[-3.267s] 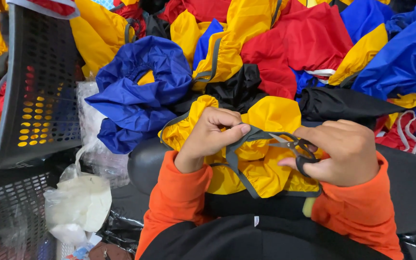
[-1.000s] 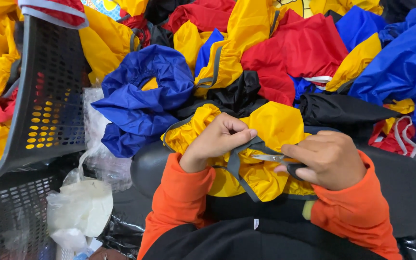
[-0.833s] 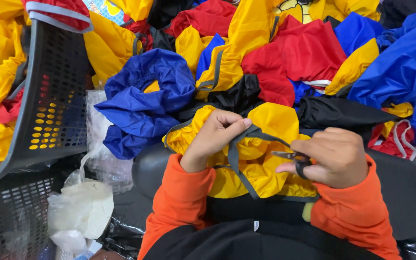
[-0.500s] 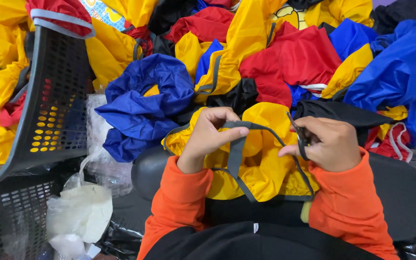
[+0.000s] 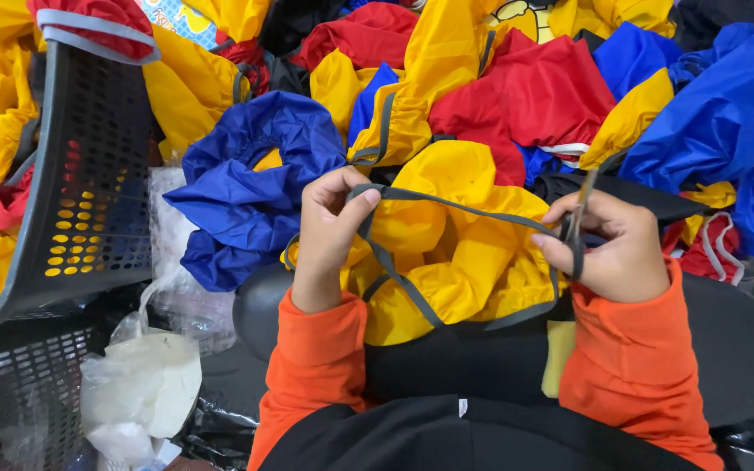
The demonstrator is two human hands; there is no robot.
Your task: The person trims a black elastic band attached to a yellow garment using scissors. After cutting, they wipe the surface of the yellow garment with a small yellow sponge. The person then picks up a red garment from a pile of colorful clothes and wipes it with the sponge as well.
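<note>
The left hand (image 5: 329, 228) is pinching one end of a narrow grey fabric strap (image 5: 460, 208) between thumb and fingers; the right hand (image 5: 617, 249) is curling its fingers around small metal scissors (image 5: 579, 202) at the strap's other end; the strap is stretching taut, running left to right between the hands, just above a crumpled yellow nylon garment (image 5: 447, 253) lying on the lap, beside a crumpled blue nylon garment (image 5: 250, 183)

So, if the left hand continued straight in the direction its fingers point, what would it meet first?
Probably the yellow garment just beyond the left hand, which pinches the grey strap; depth is unclear.
</note>
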